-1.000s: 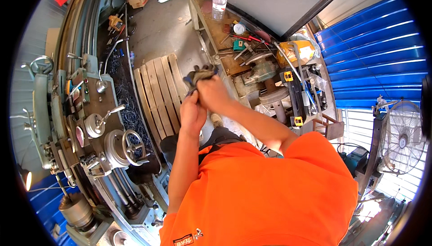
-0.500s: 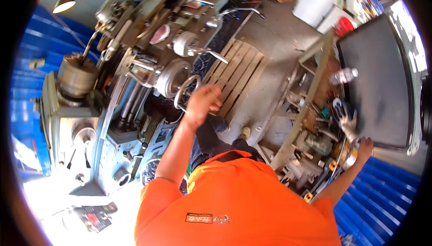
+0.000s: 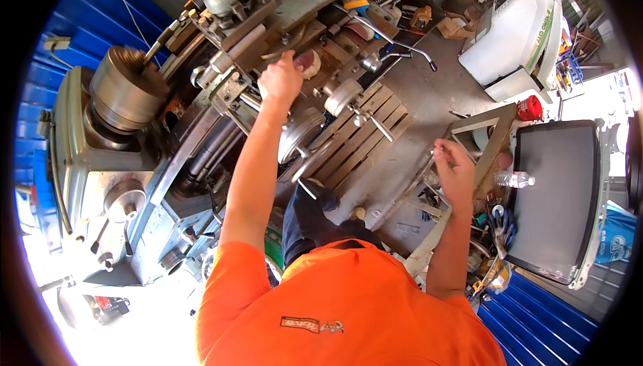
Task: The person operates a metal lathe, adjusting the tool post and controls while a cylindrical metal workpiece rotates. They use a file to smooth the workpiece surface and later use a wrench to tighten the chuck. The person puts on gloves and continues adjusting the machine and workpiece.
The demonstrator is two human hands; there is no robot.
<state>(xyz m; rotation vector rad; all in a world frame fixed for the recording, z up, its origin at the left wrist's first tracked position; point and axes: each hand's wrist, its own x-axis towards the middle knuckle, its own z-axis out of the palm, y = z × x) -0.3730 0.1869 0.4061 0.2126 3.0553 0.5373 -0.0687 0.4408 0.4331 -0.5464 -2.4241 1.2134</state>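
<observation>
Currently: left hand (image 3: 280,83), half-curled over grey metal lathe (image 3: 298,131); round dull-red, pale-rimmed disc (image 3: 308,63) just right of it; right hand (image 3: 455,175) loosely curled, well apart; contents of either unclear.

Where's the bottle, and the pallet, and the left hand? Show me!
Bottle (image 3: 513,179): head view, on the middle of its body.
Pallet (image 3: 360,146): head view, on its wooden slats.
Left hand (image 3: 280,83): head view, on the back of the hand.

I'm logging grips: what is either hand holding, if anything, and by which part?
Cannot tell for the left hand at the lathe; no held thing shows clearly in the right hand.
</observation>
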